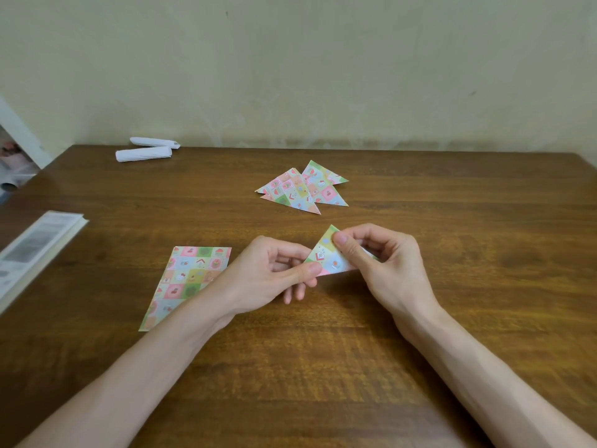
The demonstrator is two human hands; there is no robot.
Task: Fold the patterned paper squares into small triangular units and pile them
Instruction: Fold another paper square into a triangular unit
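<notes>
Both hands, L (274,270) & R (384,257), pinch the unit (328,257) to crease it; pile (302,189) beyond, sheet (190,276) to its left.

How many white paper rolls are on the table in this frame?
2. Both lie at the far left of the table: the nearer roll and the farther roll just behind it. None seems hidden.

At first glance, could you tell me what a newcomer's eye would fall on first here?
Most likely the small patterned triangle, pinched between the left hand and the right hand over the middle of the wooden table. Next come the pile of finished triangles further back and the flat patterned sheet to the left, partly hidden by the left forearm.
</notes>
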